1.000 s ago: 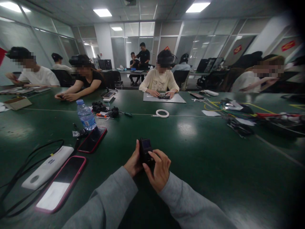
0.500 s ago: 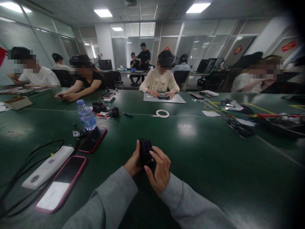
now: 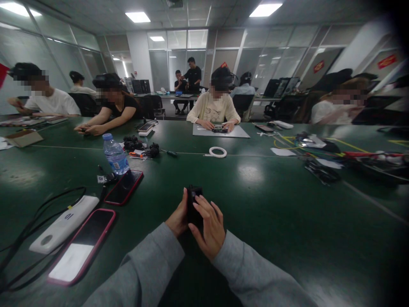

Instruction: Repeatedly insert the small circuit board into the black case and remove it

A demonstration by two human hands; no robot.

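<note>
A small black device [image 3: 194, 214] stands upright in my left hand [image 3: 179, 216], thumb along its left side and the other fingers hidden behind it. In the earlier frame a small screen and buttons show on its face. Over that face reaches my right hand [image 3: 211, 226], fingers stretched and a little apart, with fingertips at the screen; whether they press on it I cannot tell. Left of my hands, a dark phone with a red edge [image 3: 124, 187] lies near a water bottle [image 3: 115, 157]. Closer to me rests a pink-cased phone [image 3: 83, 245].
A white power bank [image 3: 65, 224] with black cables lies at the left. Beyond it are black cable bundles [image 3: 150, 150] and a screwdriver [image 3: 171, 153]. A white ring-shaped roll [image 3: 217, 152] lies ahead. Cables and tools pile up at the right. Several people sit across the green table [image 3: 271, 204].
My right hand has moved slightly left and up, so its fingers now cover the device's screen. The left hand and the device stay in place.
</note>
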